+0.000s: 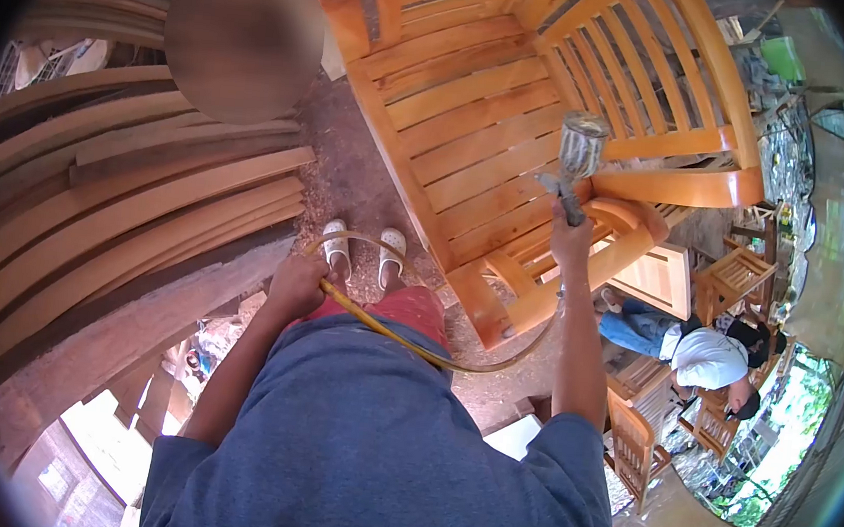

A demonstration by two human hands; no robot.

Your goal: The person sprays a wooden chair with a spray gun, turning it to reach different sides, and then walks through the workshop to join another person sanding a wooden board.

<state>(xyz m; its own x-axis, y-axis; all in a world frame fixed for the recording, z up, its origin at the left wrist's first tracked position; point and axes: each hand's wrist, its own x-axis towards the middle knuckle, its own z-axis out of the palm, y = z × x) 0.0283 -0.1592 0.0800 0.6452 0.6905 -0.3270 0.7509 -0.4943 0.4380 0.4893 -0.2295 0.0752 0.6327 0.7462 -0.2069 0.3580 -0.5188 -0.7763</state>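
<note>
My right hand (571,241) is closed around the handle of a spray gun (570,198), whose metal cup (582,145) sits at the top. The gun is raised over the near armrest of a glossy orange-brown wooden bench (485,118) with a slatted seat and slatted back. In my left hand (298,286) is a yellow hose (367,319), gripped at my left side. The hose loops across the front of my body and rises toward my right forearm. Where it joins the gun is hidden.
Long wooden boards (148,179) are stacked along my left. A person in a white shirt (710,360) bends among wooden chairs (632,443) on the right. A pale wooden panel (654,279) stands behind the bench. Wood shavings lie on the floor (351,157) around my feet.
</note>
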